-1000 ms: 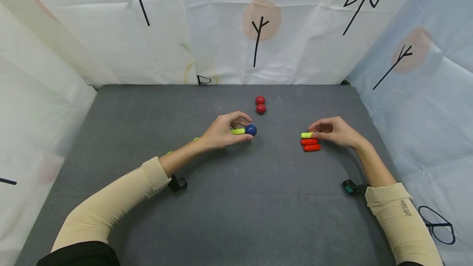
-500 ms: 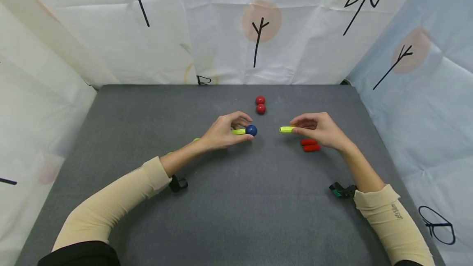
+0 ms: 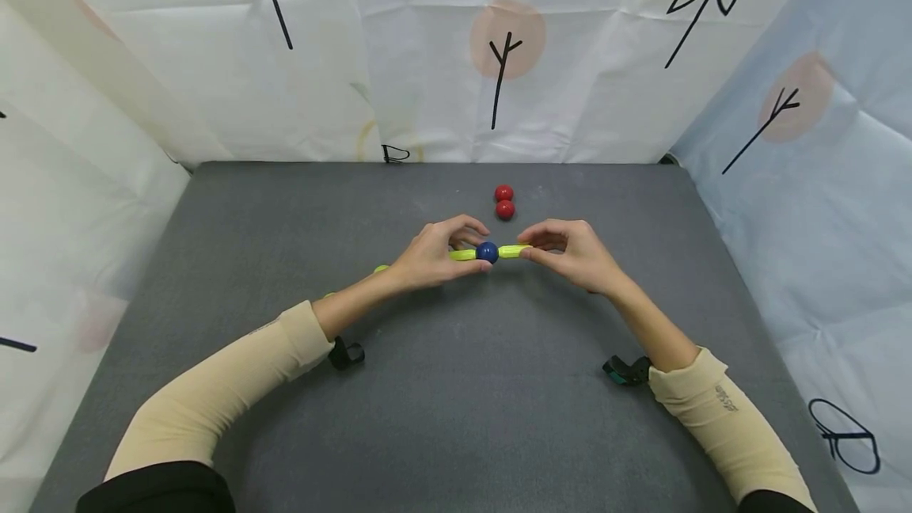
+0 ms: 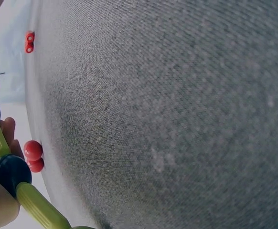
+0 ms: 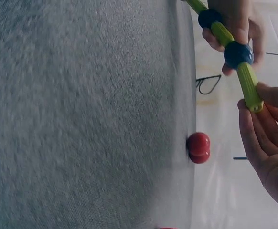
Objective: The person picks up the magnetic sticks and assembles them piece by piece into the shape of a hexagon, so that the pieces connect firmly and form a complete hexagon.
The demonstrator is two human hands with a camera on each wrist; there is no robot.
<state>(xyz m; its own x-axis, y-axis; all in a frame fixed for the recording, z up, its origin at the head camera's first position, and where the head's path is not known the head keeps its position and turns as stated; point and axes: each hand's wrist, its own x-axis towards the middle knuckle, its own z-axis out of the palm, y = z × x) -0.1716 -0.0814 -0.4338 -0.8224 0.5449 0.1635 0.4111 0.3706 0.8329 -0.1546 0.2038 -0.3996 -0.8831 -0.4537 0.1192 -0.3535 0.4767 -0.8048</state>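
My left hand (image 3: 436,256) grips a chain of yellow-green magnetic rods and blue balls, fingers round a rod (image 3: 463,255) beside the end ball (image 3: 488,252). Between thumb and fingertips, my right hand (image 3: 575,256) pinches another yellow-green rod (image 3: 512,251), its far end against that ball. The right wrist view shows this rod (image 5: 248,85) lined up with the blue ball (image 5: 238,55), and a second blue ball (image 5: 209,19) farther along. In the left wrist view the chain continues through a blue ball (image 4: 12,172) to a further rod (image 4: 41,205); my left forearm hides part of it from above.
Two red balls (image 3: 504,203) sit together on the grey table (image 3: 456,402), just beyond the hands. Two red rods (image 4: 29,42) lie side by side on the right, hidden behind my right hand in the head view. Patterned cloth (image 3: 427,62) hangs around the table's back and sides.
My right hand has lifted the yellow-green rod from beside the red rods and brought it left to the blue ball. My left hand has stayed nearly still with the chain.
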